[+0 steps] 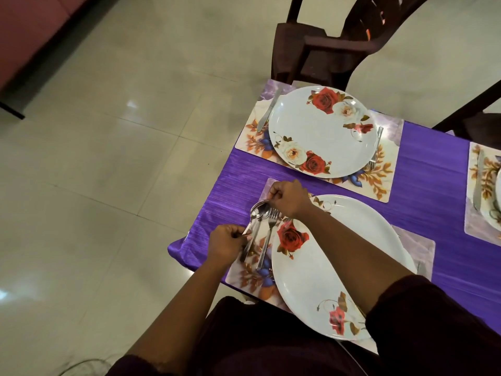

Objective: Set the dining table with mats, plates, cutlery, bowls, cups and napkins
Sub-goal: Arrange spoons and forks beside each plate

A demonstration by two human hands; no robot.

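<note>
Floor (108, 158): pale glossy tiles, fills the left half of view. Chair (325, 44): dark brown, at the far end of the worktop.

Worktop (423, 185): covered in purple cloth, corner toward the lower left.

3 mats in view. Far mat (385, 180): floral print, carries the far plate (322, 131), white with red and white roses. Knife (268, 109) on the mat just left of that plate; far fork (376, 147) along its right rim, partly under the plate edge. Right mat (482, 169): cut by the frame edge, a second knife (478, 183) lies on it beside a plate sliver.

Near mat (252, 278): carries the near plate (311, 280), same rose pattern, partly hidden by the right forearm.

Right hand (287, 198): above the near mat's far-left corner, fingers curled, pinching the top of a spoon bowl. Left hand (226, 242): at the mat's left edge, fingers curled round the handles.

Spoons (259, 213): 2 bowls overlapping, held between both hands, left of the near plate. Near fork (267, 240): lies on the mat just beside the spoons, tines pointing away, touching no hand that I can tell.
</note>
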